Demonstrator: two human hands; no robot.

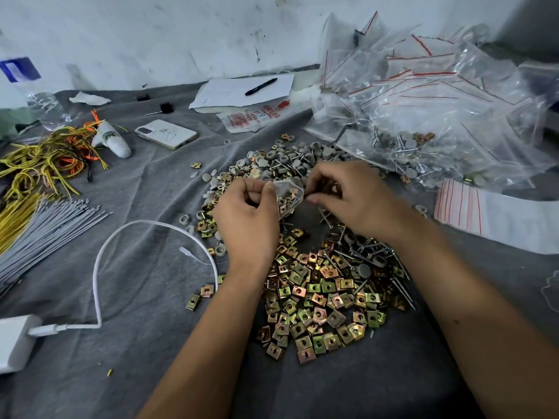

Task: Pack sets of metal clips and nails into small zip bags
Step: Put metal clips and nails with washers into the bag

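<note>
My left hand pinches one edge of a small clear zip bag held above the middle of the table. Facing it, my right hand has its fingers curled at the bag's other edge, pinching it. The bag holds some metal parts. Under my hands lies a big heap of gold-coloured square metal clips. Loose nails lie at the heap's right side. Grey round caps are piled just beyond my hands.
A mound of filled and empty zip bags fills the back right. A stack of flat bags lies at right. At left are a phone, a white cable with charger, grey ties, yellow wires. Paper and pen sit at the back.
</note>
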